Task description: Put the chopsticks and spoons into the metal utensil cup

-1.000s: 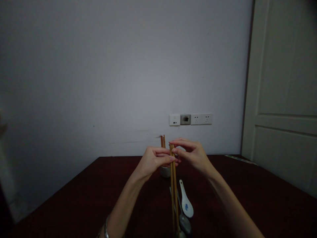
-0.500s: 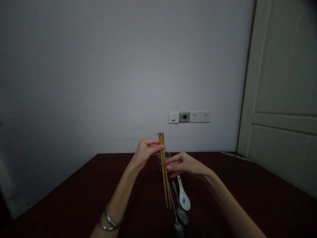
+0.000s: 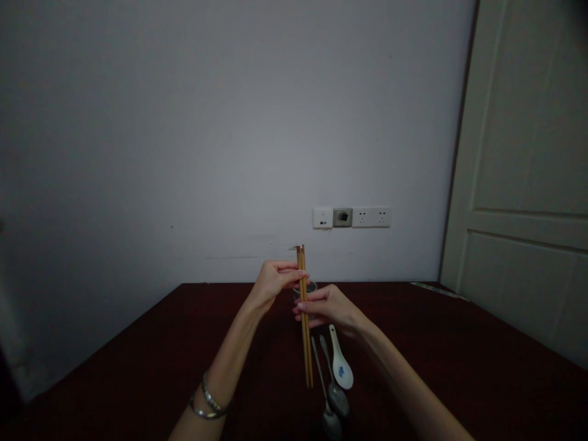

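A bundle of wooden chopsticks point(image 3: 305, 343) stands nearly upright in front of me, gripped by both hands. My left hand point(image 3: 278, 282) pinches it near the top, thumb across the front. Lower down, my right hand point(image 3: 324, 306) closes its thumb and fingers round the middle. Behind the hands is a round cup point(image 3: 312, 286), mostly hidden, with its rim showing. Just below my right hand lie a white soup spoon point(image 3: 342, 370) with a blue mark and two metal spoons, one point(image 3: 339, 401) beside it and a longer one point(image 3: 331, 424) to the left.
The dark red table point(image 3: 184, 349) meets a pale wall at the back. Wall sockets point(image 3: 371, 217) sit above its far edge. A thin flat strip point(image 3: 438, 290) lies at the far right, near a panelled door point(image 3: 523, 184).
My right hand has moved left and closed on the middle of the chopsticks. The chopsticks have drawn together into a tighter, straighter bundle. The spoons have not moved.
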`<state>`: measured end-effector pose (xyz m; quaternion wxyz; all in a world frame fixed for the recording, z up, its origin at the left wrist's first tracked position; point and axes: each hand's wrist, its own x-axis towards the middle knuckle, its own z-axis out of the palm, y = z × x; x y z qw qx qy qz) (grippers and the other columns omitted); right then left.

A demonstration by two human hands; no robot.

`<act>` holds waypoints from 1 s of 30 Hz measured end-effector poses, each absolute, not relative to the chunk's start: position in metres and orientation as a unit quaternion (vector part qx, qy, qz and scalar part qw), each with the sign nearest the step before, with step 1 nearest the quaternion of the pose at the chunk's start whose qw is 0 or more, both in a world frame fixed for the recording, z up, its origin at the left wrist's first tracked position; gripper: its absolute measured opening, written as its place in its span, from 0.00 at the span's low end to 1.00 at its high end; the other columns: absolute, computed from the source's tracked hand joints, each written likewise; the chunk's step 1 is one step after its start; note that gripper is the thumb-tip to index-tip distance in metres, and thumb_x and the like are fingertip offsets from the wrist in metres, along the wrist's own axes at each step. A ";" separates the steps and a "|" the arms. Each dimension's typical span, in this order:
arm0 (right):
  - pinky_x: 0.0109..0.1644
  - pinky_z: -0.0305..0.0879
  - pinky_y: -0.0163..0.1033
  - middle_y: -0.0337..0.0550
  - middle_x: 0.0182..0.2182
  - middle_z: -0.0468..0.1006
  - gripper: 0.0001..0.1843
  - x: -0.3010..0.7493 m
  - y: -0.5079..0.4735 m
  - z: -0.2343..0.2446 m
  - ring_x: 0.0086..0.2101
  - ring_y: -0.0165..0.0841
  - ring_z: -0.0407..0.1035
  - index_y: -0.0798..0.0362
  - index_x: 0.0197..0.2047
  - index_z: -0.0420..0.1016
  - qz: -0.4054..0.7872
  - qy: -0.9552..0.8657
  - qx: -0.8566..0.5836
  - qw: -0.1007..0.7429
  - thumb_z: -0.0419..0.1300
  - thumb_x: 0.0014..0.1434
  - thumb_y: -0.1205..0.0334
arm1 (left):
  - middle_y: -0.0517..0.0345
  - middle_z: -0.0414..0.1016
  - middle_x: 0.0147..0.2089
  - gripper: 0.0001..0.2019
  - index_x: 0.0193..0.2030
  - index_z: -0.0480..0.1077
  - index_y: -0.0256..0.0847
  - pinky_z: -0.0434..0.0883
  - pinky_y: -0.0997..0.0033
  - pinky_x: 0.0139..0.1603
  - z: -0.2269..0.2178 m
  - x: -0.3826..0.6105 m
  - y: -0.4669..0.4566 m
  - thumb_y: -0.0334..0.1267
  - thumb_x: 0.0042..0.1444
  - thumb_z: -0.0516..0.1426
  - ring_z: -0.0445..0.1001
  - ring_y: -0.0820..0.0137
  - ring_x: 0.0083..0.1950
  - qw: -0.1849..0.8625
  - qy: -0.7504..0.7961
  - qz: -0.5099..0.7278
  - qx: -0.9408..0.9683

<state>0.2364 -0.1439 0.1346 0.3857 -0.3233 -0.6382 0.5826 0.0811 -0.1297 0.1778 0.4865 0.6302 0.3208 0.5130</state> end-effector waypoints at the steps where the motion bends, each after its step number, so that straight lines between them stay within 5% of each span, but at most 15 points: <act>1: 0.34 0.71 0.35 0.49 0.31 0.78 0.19 0.237 -0.144 0.134 0.32 0.33 0.74 0.59 0.35 0.78 0.582 -0.639 -0.324 0.385 0.66 0.42 0.54 | 0.48 0.77 0.31 0.12 0.31 0.74 0.30 0.72 0.69 0.35 0.178 0.081 -0.130 0.37 0.40 0.64 0.75 0.66 0.34 0.489 0.322 0.511 0.630; 15: 0.35 0.71 0.37 0.48 0.29 0.78 0.18 0.242 -0.139 0.135 0.30 0.32 0.73 0.61 0.30 0.78 0.588 -0.650 -0.329 0.351 0.67 0.40 0.54 | 0.47 0.77 0.30 0.12 0.30 0.73 0.29 0.71 0.70 0.34 0.173 0.087 -0.126 0.36 0.39 0.64 0.75 0.67 0.31 0.496 0.328 0.507 0.624; 30: 0.40 0.69 0.40 0.51 0.31 0.78 0.20 0.240 -0.137 0.136 0.32 0.35 0.73 0.61 0.33 0.78 0.583 -0.612 -0.326 0.423 0.69 0.37 0.57 | 0.48 0.77 0.28 0.11 0.28 0.73 0.29 0.71 0.71 0.32 0.170 0.086 -0.119 0.36 0.39 0.64 0.74 0.69 0.29 0.501 0.322 0.507 0.623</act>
